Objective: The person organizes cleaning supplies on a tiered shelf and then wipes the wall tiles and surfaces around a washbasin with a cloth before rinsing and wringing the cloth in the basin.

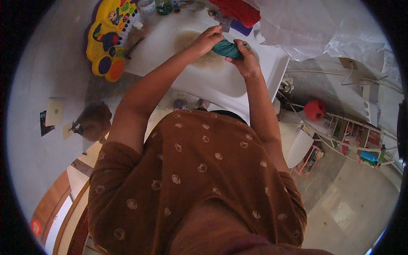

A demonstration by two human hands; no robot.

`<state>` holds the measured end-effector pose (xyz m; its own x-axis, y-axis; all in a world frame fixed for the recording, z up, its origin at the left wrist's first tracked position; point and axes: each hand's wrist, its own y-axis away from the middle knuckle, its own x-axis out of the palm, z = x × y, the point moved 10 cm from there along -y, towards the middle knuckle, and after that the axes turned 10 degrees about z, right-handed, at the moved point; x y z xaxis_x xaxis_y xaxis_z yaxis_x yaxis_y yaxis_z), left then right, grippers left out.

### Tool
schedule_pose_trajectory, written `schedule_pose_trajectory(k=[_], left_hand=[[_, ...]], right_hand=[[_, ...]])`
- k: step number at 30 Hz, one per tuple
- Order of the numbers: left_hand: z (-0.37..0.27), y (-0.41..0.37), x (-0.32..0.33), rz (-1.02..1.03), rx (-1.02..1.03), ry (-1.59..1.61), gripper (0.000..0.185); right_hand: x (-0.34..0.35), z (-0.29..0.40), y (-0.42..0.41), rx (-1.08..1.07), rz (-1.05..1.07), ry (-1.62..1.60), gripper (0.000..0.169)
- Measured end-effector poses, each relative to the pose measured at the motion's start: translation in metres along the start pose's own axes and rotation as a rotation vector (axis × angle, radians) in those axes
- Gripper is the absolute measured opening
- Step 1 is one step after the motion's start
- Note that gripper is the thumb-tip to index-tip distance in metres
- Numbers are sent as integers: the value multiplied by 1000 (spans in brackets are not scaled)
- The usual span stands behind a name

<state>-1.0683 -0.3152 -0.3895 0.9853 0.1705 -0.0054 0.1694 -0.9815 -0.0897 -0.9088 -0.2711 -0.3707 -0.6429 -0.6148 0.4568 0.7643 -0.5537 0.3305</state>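
A wet-looking dark green cloth [227, 48] is bunched and twisted between my two hands. My left hand [208, 39] grips its left end with the fingertips. At the other end my right hand [247, 59] is wrapped around the cloth, thumb on top. Both hands are above a white sink [153, 44], where brownish water [188, 40] lies in the bottom. The folds hide part of my fingers.
A yellow toy keyboard [111, 41] is at the left, with jars [164, 7] behind the sink. Red fabric [237, 12] and a blue object [241, 28] lie at the far rim. Clear plastic sheeting [296, 28] hangs right, above a rack [353, 130] and a pink basket [308, 161].
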Motion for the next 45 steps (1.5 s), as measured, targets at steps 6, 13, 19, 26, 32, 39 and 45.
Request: schedule_pose_trajectory(k=[6, 13, 19, 26, 32, 39, 45], left_hand=[[-15, 46, 0, 311, -495, -350, 41], [-17, 69, 15, 231, -427, 807, 43], [-47, 67, 26, 296, -569, 896, 50], [-90, 67, 42, 253, -341, 1085, 43], [-100, 47, 38, -119, -98, 1261, 38], [-165, 35, 18, -475, 182, 389, 21], [-243, 43, 61, -354, 675, -528, 18]], right_hand=[[44, 66, 17, -381, 61, 917, 31], [178, 65, 88, -787, 370, 1718, 36], [208, 44, 116, -965, 627, 1885, 22], [205, 74, 124, -1113, 515, 1667, 24], [173, 132, 121, -1205, 25, 1232, 22], [64, 83, 57, -642, -306, -211, 28], [59, 63, 32, -384, -220, -545, 45]])
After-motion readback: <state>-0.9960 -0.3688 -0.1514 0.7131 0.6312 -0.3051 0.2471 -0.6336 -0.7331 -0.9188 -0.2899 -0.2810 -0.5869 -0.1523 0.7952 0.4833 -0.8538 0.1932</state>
